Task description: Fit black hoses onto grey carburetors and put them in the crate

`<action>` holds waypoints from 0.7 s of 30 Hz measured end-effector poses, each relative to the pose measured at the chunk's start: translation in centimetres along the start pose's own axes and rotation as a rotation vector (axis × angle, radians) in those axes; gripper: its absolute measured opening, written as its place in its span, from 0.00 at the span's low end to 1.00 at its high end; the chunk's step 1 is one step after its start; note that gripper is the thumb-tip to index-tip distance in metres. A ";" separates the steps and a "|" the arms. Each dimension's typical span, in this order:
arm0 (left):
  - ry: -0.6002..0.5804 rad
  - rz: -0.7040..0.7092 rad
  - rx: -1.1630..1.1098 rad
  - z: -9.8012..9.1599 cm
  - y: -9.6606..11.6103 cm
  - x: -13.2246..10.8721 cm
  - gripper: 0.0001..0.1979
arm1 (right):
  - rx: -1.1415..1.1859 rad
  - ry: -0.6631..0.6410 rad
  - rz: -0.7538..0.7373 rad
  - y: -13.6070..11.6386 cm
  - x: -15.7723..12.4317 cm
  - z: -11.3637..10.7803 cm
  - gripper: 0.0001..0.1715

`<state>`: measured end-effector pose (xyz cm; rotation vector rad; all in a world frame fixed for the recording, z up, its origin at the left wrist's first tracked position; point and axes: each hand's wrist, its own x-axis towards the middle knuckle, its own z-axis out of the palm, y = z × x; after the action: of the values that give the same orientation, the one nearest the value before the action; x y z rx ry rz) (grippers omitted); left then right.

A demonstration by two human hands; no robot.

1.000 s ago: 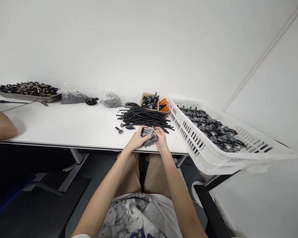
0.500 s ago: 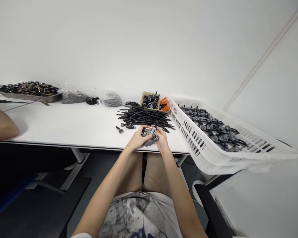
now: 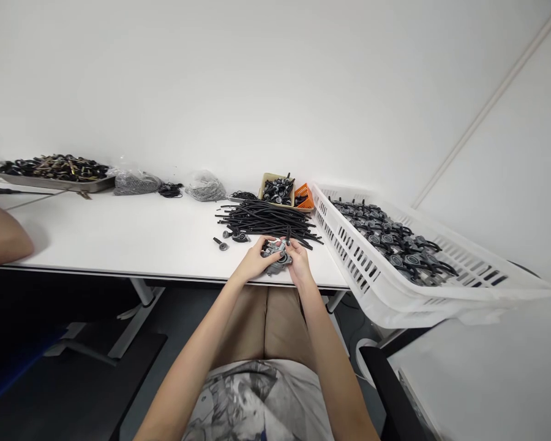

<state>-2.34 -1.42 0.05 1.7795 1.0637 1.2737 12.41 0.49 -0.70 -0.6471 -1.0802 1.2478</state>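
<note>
Near the front edge of the white table, a grey metal part like a small carburetor is held between my two hands. My left hand is closed around its left side, with the thumb lying across it. At the part's right side, my right hand grips it with thumb and fingers close to a black stub on top. Just beyond my hands lies a heap of black rubber tubes. Left of them, a few small black-and-grey round pieces rest on the table.
At right, a white slatted crate holds rows of similar grey parts with black tubes. Behind the tubes stand a cream bin and an orange basket. Plastic bags and a metal tray line the wall. Another person's arm rests at far left.
The view has tilted slightly, so the table sits a little lower. Both hands keep hold of the grey part, with only slight finger movement.
</note>
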 end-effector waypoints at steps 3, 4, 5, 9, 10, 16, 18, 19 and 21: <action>0.002 -0.011 -0.008 0.0 -0.1 0.0 0.26 | -0.003 -0.007 0.016 -0.2 -0.1 0.1 0.17; 0.002 -0.013 -0.010 0.0 -0.1 0.0 0.26 | 0.005 -0.009 0.014 -0.2 -0.1 0.1 0.17; 0.002 -0.013 -0.011 0.0 -0.1 0.0 0.26 | 0.014 -0.013 0.009 -0.2 -0.2 0.1 0.16; 0.000 -0.006 -0.011 0.1 -0.2 -0.1 0.26 | 0.026 -0.042 0.008 -0.2 -0.2 0.0 0.15; 0.002 -0.005 -0.013 0.1 -0.2 -0.1 0.26 | 0.028 -0.045 0.018 -0.2 -0.2 0.0 0.15; 0.005 -0.025 -0.005 0.0 0.0 -0.1 0.27 | 0.101 -0.053 0.051 -0.4 -0.1 0.1 0.12; 0.006 -0.022 -0.001 0.0 0.0 -0.1 0.27 | 0.118 -0.055 0.055 -0.4 -0.1 0.1 0.10; 0.009 -0.020 0.001 0.0 0.0 -0.1 0.27 | 0.124 -0.054 0.058 -0.5 -0.1 0.1 0.10; 0.016 -0.014 0.006 0.0 0.0 -0.1 0.27 | 0.136 -0.054 0.068 -0.5 -0.2 0.1 0.11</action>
<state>-2.37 -1.52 -0.04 1.7658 1.0881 1.2796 12.56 0.17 -0.24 -0.5525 -1.0142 1.3917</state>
